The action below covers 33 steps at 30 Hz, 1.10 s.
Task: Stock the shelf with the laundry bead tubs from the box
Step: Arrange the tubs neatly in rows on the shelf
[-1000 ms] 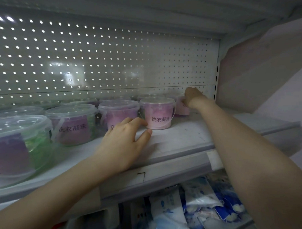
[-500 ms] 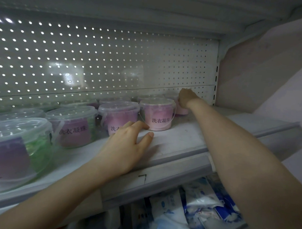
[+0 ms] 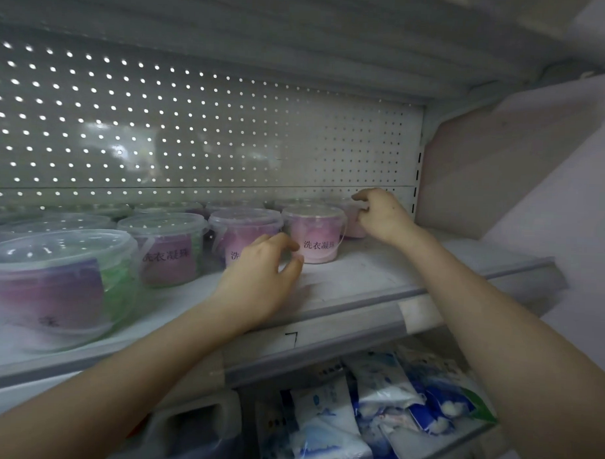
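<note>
Where the white metal shelf (image 3: 361, 271) meets its perforated back panel (image 3: 228, 141), a double row of laundry bead tubs stands along the left and centre, leaving the right end of the deck bare. Each tub is a round, translucent plastic pail with a clear snap lid and a thin bail handle.

The front pink tub (image 3: 316, 236) carries black Chinese characters on a pale pink fill. Just left of it stands a magenta tub (image 3: 241, 230), then a purple-and-green tub (image 3: 170, 248), then the nearest tub (image 3: 52, 282), which is blurred and shows purple and green contents. More lids show in the row behind, but their contents cannot be made out.

Right hand (image 3: 380, 215): arm stretched to the back right corner, fingers and thumb curled round the rear pink tub (image 3: 354, 227), which sits on the deck against the back panel, just behind the front pink tub.

Left hand (image 3: 261, 283): heel resting on the deck, fingers loosely bent with the thumb apart from them, gripping nothing. The fingertips lie in front of the magenta tub; contact cannot be confirmed.

A grey price rail (image 3: 325, 329) runs along the shelf edge. Below it lie glossy blue-and-white pouches (image 3: 325, 426) and a dark jug (image 3: 191, 428).
</note>
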Tool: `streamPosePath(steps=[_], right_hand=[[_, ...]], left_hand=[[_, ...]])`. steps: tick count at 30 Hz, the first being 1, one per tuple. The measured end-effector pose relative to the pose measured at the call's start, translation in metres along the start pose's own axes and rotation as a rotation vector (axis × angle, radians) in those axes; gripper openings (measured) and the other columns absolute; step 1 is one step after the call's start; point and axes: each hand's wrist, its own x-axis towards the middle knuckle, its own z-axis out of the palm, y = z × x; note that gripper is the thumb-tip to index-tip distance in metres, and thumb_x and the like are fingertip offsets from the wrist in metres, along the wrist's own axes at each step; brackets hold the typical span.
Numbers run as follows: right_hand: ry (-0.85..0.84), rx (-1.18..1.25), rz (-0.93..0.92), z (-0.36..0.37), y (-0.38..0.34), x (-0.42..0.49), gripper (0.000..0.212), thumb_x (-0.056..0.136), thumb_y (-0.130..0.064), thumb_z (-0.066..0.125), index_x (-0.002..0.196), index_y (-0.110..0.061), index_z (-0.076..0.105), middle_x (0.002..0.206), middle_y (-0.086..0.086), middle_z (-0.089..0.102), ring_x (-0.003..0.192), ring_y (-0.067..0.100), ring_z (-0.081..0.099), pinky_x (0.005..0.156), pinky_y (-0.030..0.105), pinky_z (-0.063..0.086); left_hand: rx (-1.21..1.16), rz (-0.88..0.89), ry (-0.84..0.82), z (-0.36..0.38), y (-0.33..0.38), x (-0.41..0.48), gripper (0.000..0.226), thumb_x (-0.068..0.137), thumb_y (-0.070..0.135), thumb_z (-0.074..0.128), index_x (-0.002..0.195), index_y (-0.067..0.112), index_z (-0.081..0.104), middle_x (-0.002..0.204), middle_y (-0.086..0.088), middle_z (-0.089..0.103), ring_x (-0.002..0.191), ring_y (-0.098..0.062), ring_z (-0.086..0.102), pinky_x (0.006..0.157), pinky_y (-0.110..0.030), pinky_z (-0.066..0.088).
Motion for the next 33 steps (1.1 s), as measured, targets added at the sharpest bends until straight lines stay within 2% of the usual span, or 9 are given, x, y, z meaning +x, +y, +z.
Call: streamPosePath(steps=[5,11,17,20,24,29,33], right_hand=[[-0.005,0.012,-0.088,-0.011,-0.029,-0.044,0.035,0.092,-0.009,0.047,0.125,-0.012,0.060,0.126,0.008,0.061,0.112,0.024,0.058,0.097,0.037,0.047],[-0.024,0.064,-0.123,-0.010,-0.068,-0.084,0.036,0.092,-0.011,0.053,0.127,-0.014,0.057,0.129,0.003,0.059,0.119,0.020,0.054,0.102,0.037,0.043],[-0.047,0.177,-0.194,-0.001,-0.129,-0.123,0.037,0.091,-0.016,0.054,0.128,-0.018,0.056,0.131,0.000,0.056,0.121,0.017,0.052,0.104,0.034,0.041],[-0.035,0.214,-0.251,0.004,-0.164,-0.142,0.037,0.091,-0.017,0.056,0.128,-0.018,0.056,0.130,0.000,0.057,0.120,0.016,0.052,0.100,0.029,0.040],[-0.032,0.297,-0.313,0.013,-0.208,-0.159,0.036,0.088,-0.017,0.059,0.125,-0.018,0.059,0.123,0.003,0.062,0.114,0.017,0.056,0.101,0.034,0.043],[-0.058,0.388,-0.296,0.021,-0.243,-0.173,0.041,0.089,-0.021,0.060,0.130,-0.020,0.053,0.126,-0.001,0.057,0.116,0.013,0.052,0.101,0.029,0.042],[-0.062,0.435,-0.219,0.027,-0.262,-0.180,0.051,0.086,-0.038,0.064,0.132,-0.025,0.048,0.125,-0.005,0.053,0.109,0.013,0.053,0.092,0.030,0.045]], left_hand=[[0.064,0.063,0.091,-0.026,0.006,-0.019,0.029,0.092,0.025,0.049,0.120,0.021,0.057,0.126,0.000,0.056,0.117,-0.021,0.051,0.092,-0.035,0.044],[0.248,0.197,0.231,-0.083,-0.013,-0.051,0.026,0.087,0.017,0.059,0.112,0.013,0.063,0.112,-0.011,0.061,0.100,-0.036,0.059,0.084,-0.042,0.047],[0.313,0.054,0.291,-0.139,-0.048,-0.085,0.030,0.086,0.020,0.060,0.115,0.014,0.061,0.119,-0.013,0.057,0.109,-0.037,0.054,0.092,-0.044,0.043],[0.317,-0.013,0.284,-0.160,-0.063,-0.102,0.034,0.086,0.023,0.059,0.119,0.015,0.059,0.122,-0.014,0.054,0.111,-0.037,0.052,0.093,-0.045,0.042],[0.341,-0.093,0.241,-0.179,-0.081,-0.118,0.040,0.087,0.027,0.058,0.126,0.018,0.053,0.127,-0.013,0.049,0.111,-0.037,0.050,0.094,-0.046,0.041],[0.297,-0.146,0.199,-0.196,-0.107,-0.127,0.047,0.087,0.028,0.058,0.132,0.019,0.047,0.121,-0.014,0.050,0.109,-0.035,0.051,0.093,-0.048,0.043],[0.191,-0.177,0.135,-0.198,-0.127,-0.126,0.053,0.090,0.025,0.055,0.139,0.014,0.036,0.129,-0.018,0.053,0.117,-0.035,0.050,0.094,-0.041,0.040]])
